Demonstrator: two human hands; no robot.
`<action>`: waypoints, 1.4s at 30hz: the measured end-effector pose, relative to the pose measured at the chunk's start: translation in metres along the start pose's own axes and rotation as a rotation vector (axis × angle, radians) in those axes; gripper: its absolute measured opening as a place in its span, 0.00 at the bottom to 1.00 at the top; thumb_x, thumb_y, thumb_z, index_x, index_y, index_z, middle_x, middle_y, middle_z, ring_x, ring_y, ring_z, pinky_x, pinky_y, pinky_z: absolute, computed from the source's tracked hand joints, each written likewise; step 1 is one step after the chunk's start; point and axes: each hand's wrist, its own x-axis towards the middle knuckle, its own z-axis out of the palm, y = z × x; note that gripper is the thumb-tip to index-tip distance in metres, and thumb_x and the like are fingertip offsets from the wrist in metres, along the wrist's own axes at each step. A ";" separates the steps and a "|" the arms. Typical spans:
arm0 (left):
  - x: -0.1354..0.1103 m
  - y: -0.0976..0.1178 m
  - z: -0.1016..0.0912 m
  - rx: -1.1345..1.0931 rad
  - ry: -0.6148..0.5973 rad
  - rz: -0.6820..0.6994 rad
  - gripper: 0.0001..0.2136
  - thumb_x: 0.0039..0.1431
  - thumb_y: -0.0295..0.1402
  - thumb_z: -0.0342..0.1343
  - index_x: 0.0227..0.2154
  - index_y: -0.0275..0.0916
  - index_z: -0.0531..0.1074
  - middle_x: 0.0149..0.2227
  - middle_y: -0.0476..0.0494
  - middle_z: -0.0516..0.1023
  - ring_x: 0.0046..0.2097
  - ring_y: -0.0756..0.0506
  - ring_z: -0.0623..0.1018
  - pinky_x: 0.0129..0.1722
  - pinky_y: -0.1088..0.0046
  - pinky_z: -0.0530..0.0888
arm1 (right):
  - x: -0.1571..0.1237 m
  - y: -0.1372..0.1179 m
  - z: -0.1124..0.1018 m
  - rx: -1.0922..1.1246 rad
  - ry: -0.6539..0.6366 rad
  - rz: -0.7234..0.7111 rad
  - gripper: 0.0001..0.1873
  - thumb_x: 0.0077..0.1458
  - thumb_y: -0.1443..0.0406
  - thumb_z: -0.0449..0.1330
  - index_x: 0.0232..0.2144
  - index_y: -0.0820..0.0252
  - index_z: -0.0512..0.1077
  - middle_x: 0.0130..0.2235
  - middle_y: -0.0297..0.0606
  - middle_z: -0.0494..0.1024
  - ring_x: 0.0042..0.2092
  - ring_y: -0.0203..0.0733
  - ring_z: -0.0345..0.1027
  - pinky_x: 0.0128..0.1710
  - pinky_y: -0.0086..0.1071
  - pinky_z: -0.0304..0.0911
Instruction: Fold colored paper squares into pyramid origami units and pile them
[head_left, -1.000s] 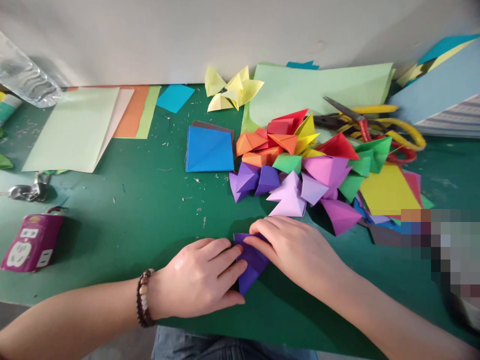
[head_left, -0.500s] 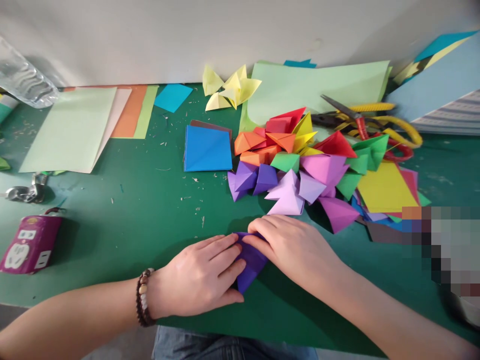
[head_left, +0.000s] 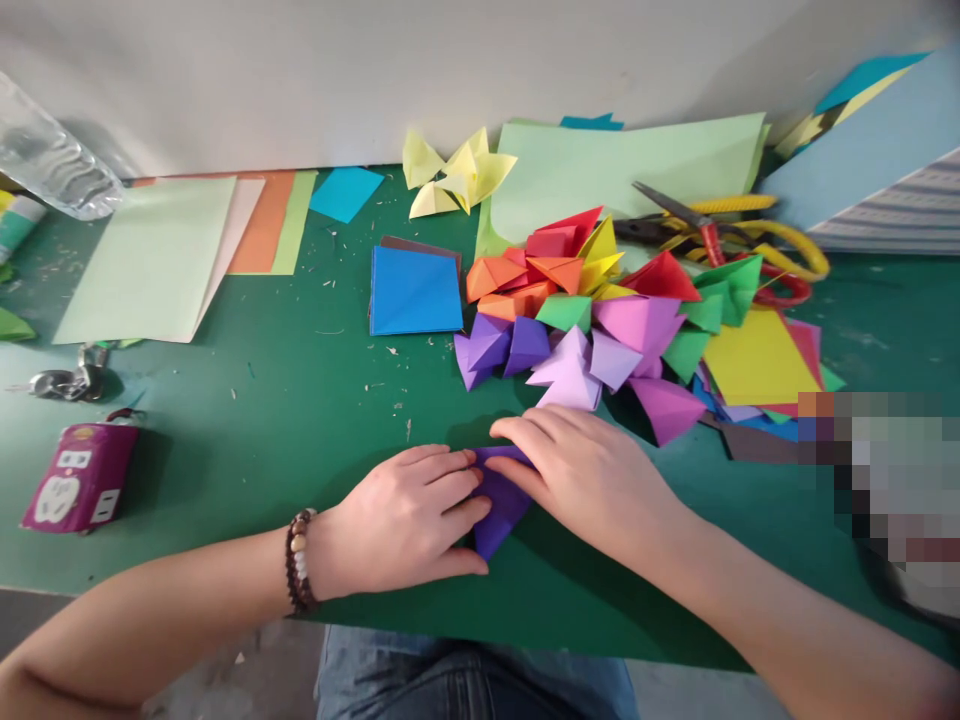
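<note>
A folded purple paper (head_left: 501, 507) lies on the green table (head_left: 300, 400) between my two hands. My left hand (head_left: 405, 520) holds down its left side, the fingers slightly bent and the thumb tip at its lower corner; much of that side is hidden. At the paper's upper edge, my right hand (head_left: 585, 460) has thumb and forefinger around the fold, the other fingers curled. Just beyond it are a lilac folded piece (head_left: 566, 375) and darker purple folded pieces (head_left: 487, 345). A stack of blue squares (head_left: 416, 290) sits farther back.
Scissors (head_left: 705, 225) lie behind the heap of coloured folded pieces (head_left: 562, 265). Yellow paper (head_left: 761, 360) tops a pile at right. At left are pale green sheets (head_left: 154, 260), metal keys (head_left: 71, 380) and a purple socket box (head_left: 82, 475). A clear bottle (head_left: 52, 150) leans near the wall.
The view has shifted slightly, so things appear a little higher. My right thumb and forefinger stay at the paper's upper edge, looking slightly farther apart. My left hand keeps its place on the paper.
</note>
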 end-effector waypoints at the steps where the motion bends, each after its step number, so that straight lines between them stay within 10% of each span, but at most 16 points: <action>1: 0.000 -0.001 0.000 -0.001 -0.001 0.004 0.21 0.61 0.48 0.53 0.47 0.34 0.73 0.45 0.39 0.78 0.54 0.39 0.74 0.56 0.59 0.70 | 0.000 -0.001 -0.004 -0.015 0.023 -0.028 0.08 0.62 0.64 0.56 0.32 0.61 0.71 0.30 0.39 0.73 0.33 0.43 0.66 0.32 0.35 0.56; 9: 0.000 -0.009 0.004 -0.058 0.033 0.039 0.22 0.58 0.52 0.54 0.44 0.37 0.75 0.46 0.40 0.77 0.54 0.40 0.73 0.56 0.59 0.68 | -0.013 -0.025 -0.023 0.057 0.039 -0.304 0.15 0.60 0.74 0.50 0.28 0.61 0.73 0.25 0.36 0.68 0.30 0.40 0.59 0.31 0.34 0.53; 42: -0.001 -0.007 0.003 -0.040 -0.063 0.066 0.28 0.54 0.53 0.56 0.48 0.33 0.73 0.49 0.35 0.75 0.59 0.36 0.69 0.61 0.54 0.65 | -0.021 -0.035 -0.013 0.112 -0.083 -0.364 0.13 0.58 0.74 0.52 0.24 0.61 0.71 0.24 0.36 0.71 0.29 0.40 0.59 0.28 0.35 0.51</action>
